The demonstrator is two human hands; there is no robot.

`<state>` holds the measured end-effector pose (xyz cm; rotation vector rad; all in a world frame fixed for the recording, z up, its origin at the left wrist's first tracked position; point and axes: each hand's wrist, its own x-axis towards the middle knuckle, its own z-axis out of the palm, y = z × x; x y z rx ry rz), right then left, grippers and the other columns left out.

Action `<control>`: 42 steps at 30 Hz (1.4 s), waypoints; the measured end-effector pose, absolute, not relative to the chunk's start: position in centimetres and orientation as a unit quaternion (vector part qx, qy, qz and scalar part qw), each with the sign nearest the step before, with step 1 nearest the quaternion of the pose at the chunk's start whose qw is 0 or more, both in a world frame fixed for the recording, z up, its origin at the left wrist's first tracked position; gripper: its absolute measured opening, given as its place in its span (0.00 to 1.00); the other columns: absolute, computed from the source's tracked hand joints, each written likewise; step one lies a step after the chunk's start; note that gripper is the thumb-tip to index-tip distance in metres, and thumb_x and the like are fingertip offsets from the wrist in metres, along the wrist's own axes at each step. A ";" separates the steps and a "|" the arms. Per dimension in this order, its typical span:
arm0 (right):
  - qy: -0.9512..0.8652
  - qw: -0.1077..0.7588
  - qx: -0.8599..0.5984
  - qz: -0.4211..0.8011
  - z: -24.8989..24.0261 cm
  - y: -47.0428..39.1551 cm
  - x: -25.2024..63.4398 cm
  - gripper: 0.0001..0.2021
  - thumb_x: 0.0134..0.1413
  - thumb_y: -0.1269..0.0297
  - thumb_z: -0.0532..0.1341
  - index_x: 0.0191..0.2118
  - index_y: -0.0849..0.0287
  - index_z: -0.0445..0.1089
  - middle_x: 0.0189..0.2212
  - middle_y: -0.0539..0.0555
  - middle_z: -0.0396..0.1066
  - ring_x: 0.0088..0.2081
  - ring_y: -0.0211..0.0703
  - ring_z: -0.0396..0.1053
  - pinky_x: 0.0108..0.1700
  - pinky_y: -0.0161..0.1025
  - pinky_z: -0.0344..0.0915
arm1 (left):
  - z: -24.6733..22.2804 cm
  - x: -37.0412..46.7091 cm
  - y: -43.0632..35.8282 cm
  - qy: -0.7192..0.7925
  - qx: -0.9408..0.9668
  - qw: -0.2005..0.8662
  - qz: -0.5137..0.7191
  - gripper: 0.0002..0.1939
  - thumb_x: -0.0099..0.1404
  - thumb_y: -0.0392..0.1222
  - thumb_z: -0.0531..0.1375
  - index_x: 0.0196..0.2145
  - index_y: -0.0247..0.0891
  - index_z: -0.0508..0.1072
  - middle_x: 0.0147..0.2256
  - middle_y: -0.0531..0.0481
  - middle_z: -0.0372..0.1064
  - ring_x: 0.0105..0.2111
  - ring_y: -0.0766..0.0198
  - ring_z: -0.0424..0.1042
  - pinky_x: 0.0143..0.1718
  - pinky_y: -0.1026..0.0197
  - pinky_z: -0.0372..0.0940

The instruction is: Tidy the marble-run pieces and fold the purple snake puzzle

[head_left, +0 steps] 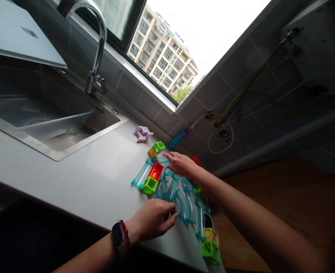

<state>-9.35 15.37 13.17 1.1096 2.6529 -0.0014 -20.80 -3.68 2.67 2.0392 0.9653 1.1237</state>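
My left hand [156, 217] hovers over the counter's front part, fingers loosely curled and thumb apart, with nothing visible in it. It is nearest to the clear teal track pieces [184, 206]. Farther back, my right hand [181, 163] reaches over the track pieces, index finger stretched toward a green cube frame [158, 146] joined to a yellow one [151, 152]. I cannot tell whether it touches anything. Between the hands lies a row of red [157, 167], orange-red [155, 174] and green [149, 185] cube frames beside a straight teal track [143, 173].
A lilac block piece [142, 133] and a blue block strip [177, 140] lie near the wall. Yellow [211, 236] and green [211, 253] cube frames sit at the counter's right edge. At left are a steel sink [56, 153], a faucet [99, 49] and a white panel [22, 34].
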 end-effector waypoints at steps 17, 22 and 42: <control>0.879 0.139 0.452 -0.056 11.4 9.9 -10.0 0.32 0.63 0.44 0.62 0.65 0.60 0.65 0.59 0.65 0.70 0.58 0.58 0.72 0.56 0.48 0.69 | 1.8 -21.4 -3.7 0.433 0.769 0.301 0.361 0.12 0.73 0.43 0.55 0.34 0.40 0.75 0.33 0.44 0.79 0.33 0.54 0.80 0.32 0.60 0.67; 0.875 0.155 0.454 -0.066 10.3 11.1 -12.1 0.38 0.51 0.45 0.71 0.63 0.59 0.66 0.57 0.63 0.72 0.54 0.57 0.74 0.53 0.46 0.69 | 1.3 -21.3 -3.7 0.430 0.776 0.303 0.348 0.12 0.71 0.44 0.56 0.34 0.39 0.76 0.33 0.42 0.79 0.32 0.52 0.80 0.31 0.59 0.69; 0.865 0.161 0.472 -0.050 10.9 9.8 -13.0 0.47 0.48 0.56 0.71 0.72 0.55 0.53 0.54 0.63 0.75 0.53 0.61 0.73 0.49 0.45 0.66 | 0.8 -21.2 -3.6 0.414 0.785 0.305 0.346 0.11 0.71 0.43 0.56 0.37 0.39 0.78 0.34 0.42 0.80 0.33 0.50 0.81 0.31 0.58 0.68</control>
